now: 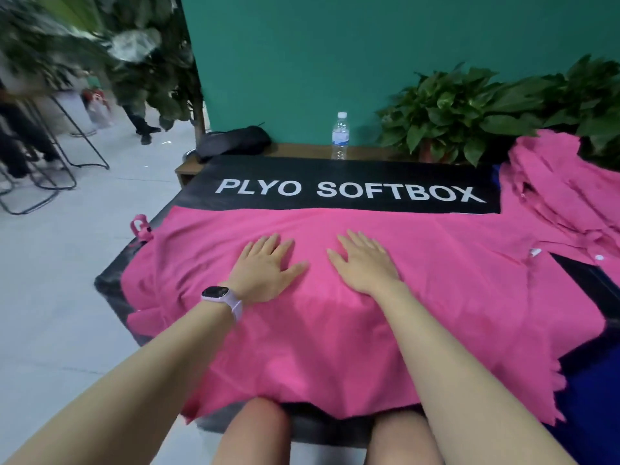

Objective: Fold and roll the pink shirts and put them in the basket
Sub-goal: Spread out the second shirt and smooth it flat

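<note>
Pink shirt: we see one pink shirt [335,297] spread flat across the black box, its near hem hanging over the front edge above our knees.
Shirt pile: more pink shirts [567,203] lie heaped at the right end of the box, white buttons showing; we cannot count them, the layers blur together.
Left hand: our left hand [265,266] lies palm down on the spread shirt, fingers [268,243] straight and slightly fanned, gripping nothing.
Right hand: our right hand [364,263] lies flat just beside the left, apart from it, fingers straight and spread, pressing the cloth and holding nothing.
Watch: one smartwatch [219,295] with a pale pink strap and a dark screen sits on our left wrist.
Writing: the black box [355,193] carries white capitals reading "PLYO SOFTBOX", in one line beyond the shirt.
Bottle: one clear water bottle [340,135] with a white cap stands upright on the wooden ledge [302,151] behind the box; its label is too small for us to read.
Bag: one black bag [231,144] lies on the ledge left of the bottle.
Plants: leafy green plants [469,109] stand against the teal wall [335,45] at the right.
Pink clip: a small pink plastic piece [141,226] sits at the shirt's left edge; we cannot tell what it is.
Left background: blurred, with metal stool legs [77,152] on the pale floor.
</note>
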